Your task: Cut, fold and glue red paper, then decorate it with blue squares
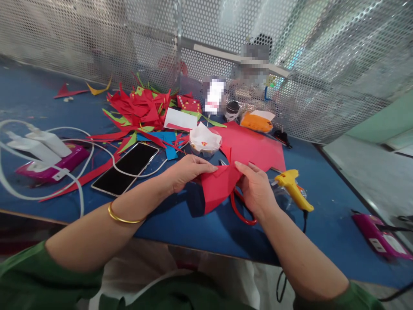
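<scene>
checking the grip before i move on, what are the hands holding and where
Both hands pinch a folded red paper by its upper edge, fingertips near its top corners.

On the flat blue tabletop (180, 226) I've got the black slab phone (127, 170) L, yellow plastic glue gun (294, 189) R; round see-through bowl (205, 150) btwn, further back. Jagged red paper scraps (142, 107) lie behind phone; flat red paper sheet (254, 148), R of bowl.
</scene>
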A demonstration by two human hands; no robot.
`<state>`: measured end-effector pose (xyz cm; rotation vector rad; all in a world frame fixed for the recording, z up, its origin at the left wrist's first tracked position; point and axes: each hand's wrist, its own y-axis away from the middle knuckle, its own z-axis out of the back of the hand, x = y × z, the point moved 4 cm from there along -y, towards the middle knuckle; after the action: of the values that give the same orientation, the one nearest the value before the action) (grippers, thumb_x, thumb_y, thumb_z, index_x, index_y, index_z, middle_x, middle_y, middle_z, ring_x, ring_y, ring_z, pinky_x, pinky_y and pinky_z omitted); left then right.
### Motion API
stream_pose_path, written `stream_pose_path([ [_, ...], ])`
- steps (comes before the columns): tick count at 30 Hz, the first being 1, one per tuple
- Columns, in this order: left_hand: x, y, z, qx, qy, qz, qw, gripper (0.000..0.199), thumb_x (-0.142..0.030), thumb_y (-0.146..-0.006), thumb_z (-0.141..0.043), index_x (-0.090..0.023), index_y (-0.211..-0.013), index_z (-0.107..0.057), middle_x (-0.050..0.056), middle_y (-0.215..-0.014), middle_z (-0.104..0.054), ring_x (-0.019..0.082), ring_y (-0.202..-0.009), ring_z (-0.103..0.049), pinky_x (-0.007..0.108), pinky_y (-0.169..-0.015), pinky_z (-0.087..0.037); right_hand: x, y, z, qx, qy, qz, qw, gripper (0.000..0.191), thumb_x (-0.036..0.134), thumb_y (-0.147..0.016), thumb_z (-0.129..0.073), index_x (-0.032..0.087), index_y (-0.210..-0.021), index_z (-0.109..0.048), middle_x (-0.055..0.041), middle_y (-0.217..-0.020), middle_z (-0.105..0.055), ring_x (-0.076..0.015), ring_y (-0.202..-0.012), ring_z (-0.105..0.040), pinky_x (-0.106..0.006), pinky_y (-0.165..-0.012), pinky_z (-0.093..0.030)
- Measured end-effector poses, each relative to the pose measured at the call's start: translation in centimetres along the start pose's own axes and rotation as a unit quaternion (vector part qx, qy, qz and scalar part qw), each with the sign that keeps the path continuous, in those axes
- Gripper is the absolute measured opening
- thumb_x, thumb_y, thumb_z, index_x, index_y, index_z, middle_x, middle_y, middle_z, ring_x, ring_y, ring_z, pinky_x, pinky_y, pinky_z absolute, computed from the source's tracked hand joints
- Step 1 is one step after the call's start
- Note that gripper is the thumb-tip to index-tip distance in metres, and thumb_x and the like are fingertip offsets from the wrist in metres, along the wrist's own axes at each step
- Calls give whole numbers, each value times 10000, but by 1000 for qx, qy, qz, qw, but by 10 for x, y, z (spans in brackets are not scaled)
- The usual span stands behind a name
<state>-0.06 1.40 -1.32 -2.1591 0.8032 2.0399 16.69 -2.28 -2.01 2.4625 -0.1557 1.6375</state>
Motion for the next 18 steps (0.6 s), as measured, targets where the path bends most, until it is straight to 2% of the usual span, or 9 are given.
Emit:
stream_pose_path([
  [2,0,-1,-1,-8,-8,-14,1000,110,-265,-699,-766,-164,-657,-777,76,-658,-725,144,-559,-608,256,-569,-475,-4,2,-3,19,8,-39,999,221,328,-670,-849,182,-792,-737,-17,-711,-766,-194,-617,-696,-340,-641,-559],
  [5,-1,-1,-3,-2,-27,-34,999,110,-231,-730,-729,-182,-644,-778,79,-690,-741,144,-594,-627,252,-599,-490,-8,4,-4,6,25,-67,997,255,307,-619,-886,177,-753,-713,-18,-665,-752,-195,-588,-692,-338,-634,-569],
  [10,4,-1,-7,20,-72,-21,997,151,-316,-695,-783,-196,-606,-762,51,-623,-707,126,-550,-586,223,-531,-431,-8,6,-2,-24,25,-43,999,244,250,-604,-880,199,-730,-678,-6,-681,-761,-178,-562,-676,-314,-583,-566],
  [13,8,-1,-9,20,-71,-11,997,136,-310,-672,-797,-199,-602,-760,59,-648,-727,139,-574,-610,238,-564,-453,-7,8,-5,-23,24,-26,999,218,240,-630,-857,215,-765,-688,8,-691,-762,-173,-576,-678,-296,-557,-556],
  [18,11,-1,-10,9,-71,-31,997,152,-311,-654,-813,-211,-566,-739,62,-655,-737,149,-587,-617,254,-587,-469,-8,10,-7,-20,23,-24,999,180,224,-644,-836,217,-731,-680,11,-672,-754,-162,-551,-664,-293,-550,-553],
])
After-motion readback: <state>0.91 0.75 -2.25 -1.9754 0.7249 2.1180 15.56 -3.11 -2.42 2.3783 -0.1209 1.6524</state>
